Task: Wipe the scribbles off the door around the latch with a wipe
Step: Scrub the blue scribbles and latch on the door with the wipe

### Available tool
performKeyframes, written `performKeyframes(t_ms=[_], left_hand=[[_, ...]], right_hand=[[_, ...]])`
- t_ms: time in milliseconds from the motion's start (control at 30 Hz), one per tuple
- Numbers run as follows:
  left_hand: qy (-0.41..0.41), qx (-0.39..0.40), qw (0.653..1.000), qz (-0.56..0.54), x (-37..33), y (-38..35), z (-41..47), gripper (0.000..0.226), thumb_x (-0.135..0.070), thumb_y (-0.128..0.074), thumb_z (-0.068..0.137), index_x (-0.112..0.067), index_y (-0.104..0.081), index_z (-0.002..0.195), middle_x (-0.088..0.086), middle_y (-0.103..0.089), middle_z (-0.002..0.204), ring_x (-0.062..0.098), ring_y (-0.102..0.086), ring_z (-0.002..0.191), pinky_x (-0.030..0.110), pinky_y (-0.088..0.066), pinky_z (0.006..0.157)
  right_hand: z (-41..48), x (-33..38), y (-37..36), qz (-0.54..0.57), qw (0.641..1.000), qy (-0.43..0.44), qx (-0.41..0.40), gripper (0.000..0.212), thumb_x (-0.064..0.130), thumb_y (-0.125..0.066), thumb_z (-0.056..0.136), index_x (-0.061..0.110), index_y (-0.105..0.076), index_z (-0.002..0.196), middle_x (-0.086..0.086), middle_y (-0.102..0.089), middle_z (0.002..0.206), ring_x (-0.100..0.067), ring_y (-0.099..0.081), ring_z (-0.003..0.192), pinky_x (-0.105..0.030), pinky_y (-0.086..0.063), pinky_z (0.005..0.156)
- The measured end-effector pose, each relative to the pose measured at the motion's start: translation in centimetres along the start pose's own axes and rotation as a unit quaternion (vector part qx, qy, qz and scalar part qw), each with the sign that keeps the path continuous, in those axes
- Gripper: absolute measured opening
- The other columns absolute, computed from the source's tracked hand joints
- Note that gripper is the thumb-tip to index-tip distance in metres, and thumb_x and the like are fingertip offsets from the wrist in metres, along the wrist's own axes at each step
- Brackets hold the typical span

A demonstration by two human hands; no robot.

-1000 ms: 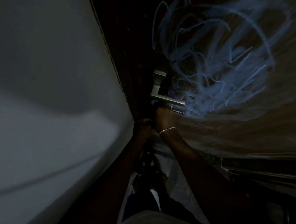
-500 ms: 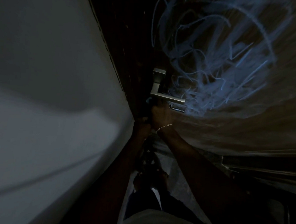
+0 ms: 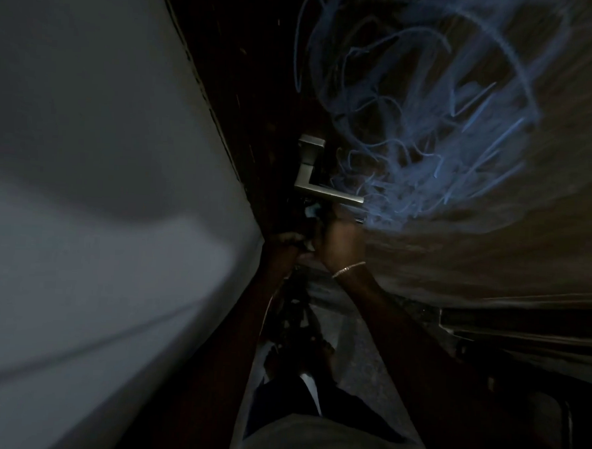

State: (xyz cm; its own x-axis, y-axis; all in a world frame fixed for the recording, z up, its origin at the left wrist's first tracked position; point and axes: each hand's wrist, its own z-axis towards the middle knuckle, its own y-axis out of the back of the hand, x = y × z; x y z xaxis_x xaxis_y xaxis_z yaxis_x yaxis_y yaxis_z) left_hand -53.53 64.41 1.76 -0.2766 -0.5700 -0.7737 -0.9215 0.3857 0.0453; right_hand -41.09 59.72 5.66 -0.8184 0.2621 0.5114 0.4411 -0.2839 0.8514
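Note:
The brown door [image 3: 492,255] carries a big tangle of blue scribbles [image 3: 430,128] to the right of and above its metal lever handle [image 3: 323,191]. My right hand [image 3: 342,237], with a thin bracelet at the wrist, is curled just under the lever against the door. A small pale bit of the wipe [image 3: 311,210] shows at its fingers. My left hand [image 3: 285,241] is bunched close beside it at the door's edge. The light is too dim to show that hand's grip.
A pale wall [image 3: 99,214] fills the left half of the view, right up to the dark door frame [image 3: 246,101]. Below the hands lie a dim floor [image 3: 357,330] and my own legs. A dark ledge [image 3: 522,325] runs under the door at right.
My right wrist has shifted a little to the right under the lever. The left hand stays where it was, and the scribbles look the same.

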Motion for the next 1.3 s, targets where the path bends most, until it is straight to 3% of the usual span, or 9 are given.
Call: performKeyframes(t_ms=[100,167,400,567,633,767,967,1133,1300], left_hand=[[-0.003,0.0,1.0,-0.026,-0.1,0.0,-0.2,0.032,0.018,-0.066,0.084,-0.013,-0.069,0.077,0.011,-0.072,0.086,0.035,-0.066,0.096,0.05,-0.055,0.094],[0.001,0.001,0.999,-0.048,-0.3,-0.3,-0.3,0.032,0.018,-0.065,0.086,-0.012,-0.068,0.076,0.004,-0.071,0.079,0.03,-0.066,0.085,0.039,-0.061,0.081],[-0.003,0.01,0.999,-0.041,-0.4,-0.3,-0.2,0.029,0.016,-0.067,0.086,-0.012,-0.066,0.078,0.008,-0.067,0.085,0.033,-0.064,0.091,0.054,-0.051,0.099],[-0.001,0.003,0.998,-0.068,-0.7,-0.6,-0.3,0.019,0.013,-0.063,0.092,0.003,-0.063,0.108,0.021,-0.063,0.111,0.025,-0.065,0.077,0.019,-0.058,0.062],[-0.002,0.006,0.997,-0.078,-0.7,-0.8,-0.4,0.015,0.012,-0.064,0.091,0.001,-0.063,0.101,0.02,-0.062,0.11,0.02,-0.063,0.075,0.014,-0.057,0.055],[-0.005,0.016,0.998,-0.066,-0.3,-0.4,-0.1,0.011,0.011,-0.067,0.09,0.0,-0.064,0.091,0.011,-0.066,0.093,0.019,-0.065,0.071,0.015,-0.056,0.055],[-0.005,0.021,0.998,-0.063,0.0,-0.3,0.4,0.018,0.014,-0.063,0.091,-0.005,-0.063,0.09,0.008,-0.067,0.094,0.016,-0.068,0.073,0.018,-0.059,0.059],[0.002,0.014,0.997,-0.076,-0.1,-0.5,0.5,0.024,0.016,-0.064,0.089,-0.007,-0.062,0.082,0.008,-0.067,0.094,0.015,-0.069,0.075,0.019,-0.06,0.058],[0.004,0.019,0.998,-0.067,-0.1,-0.6,0.3,0.028,0.017,-0.06,0.091,-0.009,-0.061,0.082,0.009,-0.065,0.091,0.019,-0.066,0.073,0.014,-0.057,0.055]], right_hand=[[-1.7,-2.6,0.3,-0.012,0.996,-0.048,-0.076,0.026,0.008,-0.063,0.089,0.005,-0.069,0.114,-0.015,-0.067,0.112,-0.03,-0.064,0.1,-0.038,-0.055,0.084],[-1.7,-3.7,0.3,-0.026,0.997,-0.05,-0.058,0.033,0.0,-0.066,0.085,0.004,-0.069,0.117,-0.016,-0.067,0.116,-0.031,-0.063,0.106,-0.038,-0.055,0.089],[-0.9,-4.3,0.5,-0.077,0.997,0.01,-0.008,0.029,-0.003,-0.061,0.083,0.002,-0.069,0.111,-0.017,-0.066,0.111,-0.033,-0.063,0.101,-0.039,-0.056,0.083],[-2.3,-6.8,2.4,-0.06,0.996,-0.044,-0.041,0.026,0.002,-0.068,0.083,0.012,-0.07,0.106,-0.008,-0.067,0.108,-0.027,-0.067,0.09,-0.034,-0.056,0.074],[-1.7,-6.1,2.4,-0.05,0.997,-0.027,-0.055,0.026,0.0,-0.071,0.081,0.011,-0.07,0.105,-0.008,-0.068,0.104,-0.025,-0.067,0.086,-0.031,-0.054,0.073],[-0.4,-3.2,0.9,-0.045,0.999,0.009,-0.002,0.034,-0.006,-0.058,0.084,0.001,-0.069,0.115,-0.018,-0.066,0.117,-0.033,-0.066,0.102,-0.038,-0.053,0.086],[-1.6,-5.6,1.9,-0.06,0.995,-0.062,-0.039,0.016,0.008,-0.058,0.094,0.006,-0.068,0.106,-0.015,-0.067,0.106,-0.031,-0.068,0.087,-0.034,-0.052,0.071],[-0.4,-4.0,0.8,-0.043,0.999,-0.001,0.028,0.031,-0.001,-0.055,0.089,0.003,-0.062,0.119,-0.018,-0.062,0.118,-0.034,-0.065,0.1,-0.042,-0.057,0.082],[-1.1,-5.8,1.9,-0.039,0.994,-0.102,-0.026,0.026,-0.001,-0.058,0.088,0.006,-0.061,0.113,-0.017,-0.067,0.107,-0.036,-0.068,0.089,-0.041,-0.057,0.074]])
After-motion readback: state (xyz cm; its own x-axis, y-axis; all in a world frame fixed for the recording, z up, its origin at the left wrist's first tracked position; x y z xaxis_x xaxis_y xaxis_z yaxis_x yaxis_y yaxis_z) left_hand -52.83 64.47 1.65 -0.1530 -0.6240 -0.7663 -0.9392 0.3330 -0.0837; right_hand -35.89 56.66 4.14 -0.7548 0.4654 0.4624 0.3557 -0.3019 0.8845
